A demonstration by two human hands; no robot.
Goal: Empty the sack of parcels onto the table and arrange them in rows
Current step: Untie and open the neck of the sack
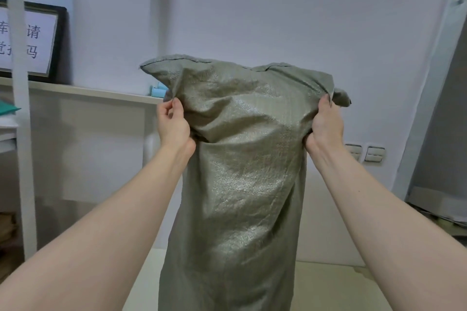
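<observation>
1. Woven grey-green plastic is filling the middle of your view: the sack (240,171) is hanging upright between your hands, its stitched seam edge on top and its lower end running out past the bottom of the frame, so you cannot tell whether that end is open or touching anything.
2. Pale table (341,285) surface is showing low on both sides of the sack, bare where it can be seen, and its far edge is lying just short of the wall; no parcels are showing on it.
3. White shelving (83,91) is standing to your left, its ledge ending just behind your left hand, with a white upright post (19,83) crossing in front of it near the frame edge.
4. Leaning boards (439,134) are crowding the right edge, well apart from your right arm.
5. Your left hand (174,125) is pinching a fold of the sack's upper left corner, fingers clenched into the fabric.
6. Your right hand (326,126) is gripping the upper right corner the same way, with the cloth bunching over the knuckles.
7. Framed sign (30,40) with printed characters is resting on the shelf ledge.
8. Small blue rolls (159,89) are peeking out just behind the sack's top left corner.
</observation>
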